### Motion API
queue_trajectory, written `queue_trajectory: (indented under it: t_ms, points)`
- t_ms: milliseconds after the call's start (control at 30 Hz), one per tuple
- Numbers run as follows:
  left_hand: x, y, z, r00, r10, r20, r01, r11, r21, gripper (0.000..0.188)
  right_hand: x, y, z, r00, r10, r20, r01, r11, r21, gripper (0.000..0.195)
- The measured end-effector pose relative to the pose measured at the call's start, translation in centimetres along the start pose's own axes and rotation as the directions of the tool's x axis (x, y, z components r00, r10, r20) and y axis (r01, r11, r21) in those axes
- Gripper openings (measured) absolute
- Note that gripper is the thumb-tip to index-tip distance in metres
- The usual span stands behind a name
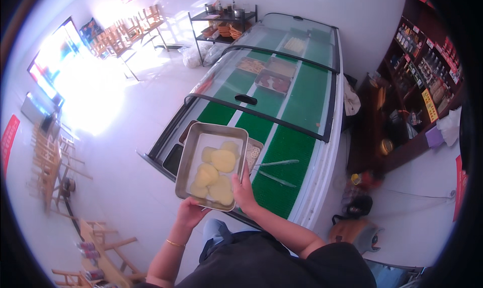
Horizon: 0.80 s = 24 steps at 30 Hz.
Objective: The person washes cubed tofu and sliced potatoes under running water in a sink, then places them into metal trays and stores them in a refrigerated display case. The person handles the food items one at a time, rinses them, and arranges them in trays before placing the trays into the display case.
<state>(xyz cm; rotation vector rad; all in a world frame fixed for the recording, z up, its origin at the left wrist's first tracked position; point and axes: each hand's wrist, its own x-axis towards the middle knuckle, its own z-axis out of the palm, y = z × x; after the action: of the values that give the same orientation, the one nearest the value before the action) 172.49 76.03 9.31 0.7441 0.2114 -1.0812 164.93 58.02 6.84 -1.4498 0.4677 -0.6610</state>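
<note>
A rectangular metal tray (pixel 180 167) holds several pale yellow slices (pixel 222 161), which look like potato. It is held above the near end of a glass-lidded display case (pixel 302 116). My left hand (pixel 191 211) grips the tray's near left corner. On its right side, my right hand (pixel 244 190) holds the rim. Partly hidden behind it is a second tray with what look like lotus root slices (pixel 253 152). Metal tongs (pixel 279 162) lie spread on the green mat (pixel 288 148) to the right. A dark container (pixel 173 159) shows at the left.
Farther along the case, under glass, sit trays of food, one with reddish pieces (pixel 272 82). A black shelf rack (pixel 222 18) stands beyond it. Bottle shelves (pixel 426 58) and a gas cylinder (pixel 354 233) are at the right. Wooden tables with stacked stools (pixel 124 31) are at the left.
</note>
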Motion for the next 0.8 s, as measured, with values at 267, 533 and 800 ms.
queue_trajectory:
  t_ms: [267,533,800]
  points:
    - [9.4,12.5,-6.0,0.975,-0.221,0.022,0.219,0.974,0.064,0.046,4.7,1.1,2.2,0.950,0.288,0.124,-0.279,0.957,-0.083,0.068]
    - [20.6,23.2,-10.9,0.878,-0.479,-0.013,0.453,0.821,0.347,0.051,-2.4,3.1,0.1,0.951,0.117,-0.287,-0.298,0.599,-0.743,0.029]
    - [33.1,27.6,-12.1,0.811,-0.578,-0.094,0.532,0.660,0.530,0.045,-9.8,3.5,-0.3,0.716,0.072,-0.695,-0.686,0.258,-0.680,0.014]
